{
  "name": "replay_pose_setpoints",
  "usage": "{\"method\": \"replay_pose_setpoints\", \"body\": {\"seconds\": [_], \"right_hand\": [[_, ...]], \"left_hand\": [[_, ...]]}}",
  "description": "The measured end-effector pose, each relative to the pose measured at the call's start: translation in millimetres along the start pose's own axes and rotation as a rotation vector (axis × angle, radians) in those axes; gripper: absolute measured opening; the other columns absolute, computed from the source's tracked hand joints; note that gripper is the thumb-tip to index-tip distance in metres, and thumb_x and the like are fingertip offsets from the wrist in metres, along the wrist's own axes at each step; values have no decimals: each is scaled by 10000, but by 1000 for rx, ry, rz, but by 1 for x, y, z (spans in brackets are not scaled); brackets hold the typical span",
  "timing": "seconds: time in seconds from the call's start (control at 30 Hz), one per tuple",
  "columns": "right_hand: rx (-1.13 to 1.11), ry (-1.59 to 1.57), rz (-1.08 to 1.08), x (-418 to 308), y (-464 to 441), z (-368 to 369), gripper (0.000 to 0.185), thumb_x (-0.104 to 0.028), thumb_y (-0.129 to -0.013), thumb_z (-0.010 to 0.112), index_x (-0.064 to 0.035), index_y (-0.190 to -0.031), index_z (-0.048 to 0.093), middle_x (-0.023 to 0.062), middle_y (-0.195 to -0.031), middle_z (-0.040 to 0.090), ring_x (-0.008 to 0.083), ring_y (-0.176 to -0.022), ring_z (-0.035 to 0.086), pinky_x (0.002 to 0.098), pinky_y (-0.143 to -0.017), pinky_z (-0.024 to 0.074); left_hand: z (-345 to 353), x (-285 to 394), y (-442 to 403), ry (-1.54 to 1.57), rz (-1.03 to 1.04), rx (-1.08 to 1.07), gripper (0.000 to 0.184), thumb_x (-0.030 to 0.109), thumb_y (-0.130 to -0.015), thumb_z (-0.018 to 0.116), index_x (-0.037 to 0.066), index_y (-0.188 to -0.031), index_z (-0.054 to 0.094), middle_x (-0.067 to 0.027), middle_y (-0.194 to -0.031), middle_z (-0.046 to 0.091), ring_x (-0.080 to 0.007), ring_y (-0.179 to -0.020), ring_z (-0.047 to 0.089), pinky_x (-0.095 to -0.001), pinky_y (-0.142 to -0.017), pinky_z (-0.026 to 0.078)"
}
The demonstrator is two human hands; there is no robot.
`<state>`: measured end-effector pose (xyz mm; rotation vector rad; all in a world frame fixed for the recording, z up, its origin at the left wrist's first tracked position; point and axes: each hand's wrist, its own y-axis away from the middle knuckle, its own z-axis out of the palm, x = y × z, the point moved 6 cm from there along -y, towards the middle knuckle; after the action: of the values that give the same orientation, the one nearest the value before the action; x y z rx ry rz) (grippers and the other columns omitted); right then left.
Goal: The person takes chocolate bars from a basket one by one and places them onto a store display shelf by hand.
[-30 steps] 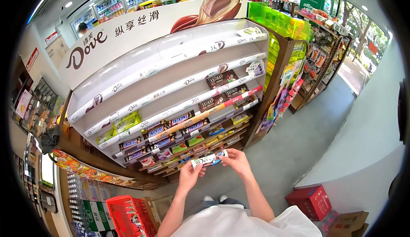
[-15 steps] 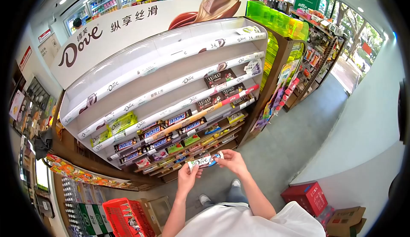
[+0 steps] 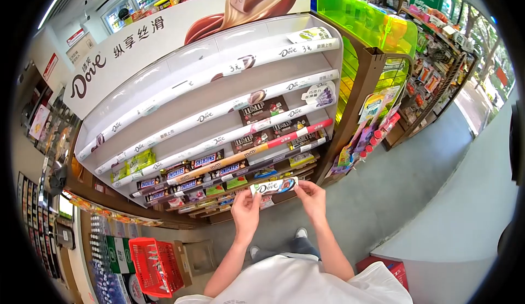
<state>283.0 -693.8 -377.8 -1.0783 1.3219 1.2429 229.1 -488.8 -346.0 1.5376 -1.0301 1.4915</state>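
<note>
Between my two hands a white Dove chocolate bar (image 3: 275, 186) is held level, its printed face toward me. My left hand (image 3: 246, 210) pinches the bar's left end between thumb and fingers. At the other end, my right hand (image 3: 311, 199) grips the right edge of the wrapper. Behind the bar stands a curved Dove display shelf (image 3: 180, 119). Its lower tiers hold Snickers bars (image 3: 208, 160), dark M&M's boxes (image 3: 264, 111) and green packets (image 3: 140, 161).
A red shopping basket (image 3: 143, 265) with items inside stands on the floor at lower left. A red box (image 3: 396, 271) sits at lower right by a curved white wall (image 3: 465, 194). Green translucent bins (image 3: 366, 22) and a rack of snacks (image 3: 432, 68) rise on the right.
Both hands have lifted the bar slightly up and to the right in view, and its front label shows more fully. The camera view has shifted, bringing the shelf closer.
</note>
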Motion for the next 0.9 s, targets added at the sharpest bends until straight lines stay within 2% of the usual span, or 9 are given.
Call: {"method": "replay_pose_setpoints", "body": {"seconds": [0.13, 0.2, 0.23, 0.33, 0.37, 0.5, 0.6, 0.77, 0.9], "right_hand": [[3, -116, 51, -11, -26, -19, 211, -82, -822, 652, 13, -1011, 647, 31, -768, 648, 64, -652, 564, 211, -588, 470], [10, -80, 42, -14, -36, -28, 225, -80, -828, 644, 17, -1031, 635, 26, -739, 644, 60, -652, 562, 205, -562, 469], [-19, -97, 65, -16, -39, -30, 250, -64, -828, 636, 32, -1057, 616, 63, -852, 635, 66, -641, 567, 202, -547, 470], [-8, -100, -48, -22, -49, -35, 308, -67, -849, 616, 59, -1124, 558, 76, -929, 635, 82, -707, 581, 220, -541, 488], [-15, -96, -46, -25, -53, -36, 308, -67, -849, 616, 59, -1124, 558, 76, -929, 635, 82, -707, 581, 220, -541, 488], [58, 4, -178, -59, -68, -38, 366, -49, -859, 589, 79, -1187, 489, 90, -979, 581, 99, -725, 585, 223, -545, 498], [70, 62, -306, -97, -82, -40, 430, -34, -863, 578, 97, -1243, 425, 114, -1127, 454, 108, -802, 582, 217, -588, 510], [113, -60, -428, -149, -94, -36, 463, -10, -864, 566, 92, -1281, 392, 113, -1156, 409, 123, -859, 569, 212, -622, 511], [141, -25, -468, -161, -105, -36, 473, 3, -860, 561, 95, -1288, 382, 125, -1168, 398, 128, -866, 569, 217, -636, 518]], "left_hand": [[40, 27, -2, 23, 35, 82, 186, 9, -854, 594, -71, -1019, 561, -101, -904, 592, -144, -708, 635, -239, -626, 525], [51, 33, -1, -112, 151, 98, 237, 11, -851, 593, -64, -1071, 553, -119, -921, 592, -162, -725, 642, -236, -635, 530], [56, 35, -1, -214, 178, 74, 305, 15, -842, 599, -52, -1133, 539, -142, -980, 573, -174, -785, 643, -232, -625, 530], [77, 48, 6, -211, 148, 64, 331, 19, -835, 606, -56, -1149, 536, -157, -1042, 543, -174, -848, 634, -228, -603, 524], [85, 51, 6, -231, 148, 8, 406, 10, -826, 611, -54, -1209, 491, -161, -1136, 491, -170, -873, 620, -225, -583, 521], [108, 76, -2, -209, 237, -64, 551, -20, -806, 618, -50, -1302, 381, -167, -1227, 414, -163, -863, 603, -225, -565, 517], [119, 113, -20, -220, 336, -75, 558, -24, -805, 613, -56, -1308, 374, -176, -1231, 409, -162, -864, 603, -219, -557, 508], [133, 148, -41, -199, 437, -55, 587, -35, -809, 599, -42, -1337, 343, -167, -1248, 394, -177, -965, 577, -230, -630, 531], [143, 155, -50, -205, 540, -47, 615, -31, -804, 602, -39, -1351, 321, -181, -1286, 371, -167, -936, 576, -228, -615, 526]]}}
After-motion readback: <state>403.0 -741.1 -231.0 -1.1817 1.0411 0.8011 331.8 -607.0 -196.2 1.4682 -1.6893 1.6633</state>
